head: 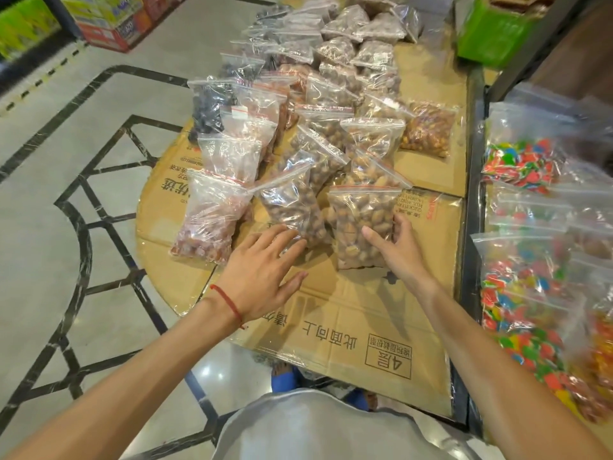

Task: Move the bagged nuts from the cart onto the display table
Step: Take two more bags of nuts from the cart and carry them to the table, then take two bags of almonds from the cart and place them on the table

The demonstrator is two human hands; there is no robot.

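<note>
One cardboard-topped table (365, 310), tiled floor (66, 194); left hand (262, 270) spread, right hand (394, 247) around nut bag (361, 214).

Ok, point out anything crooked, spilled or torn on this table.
Nothing spilled or torn shows. The slanted nut bag by the left hand lies askew and overlaps the bags behind it, unlike the straighter bag the right hand grips. An orange-nut bag sits apart on the right.
</note>
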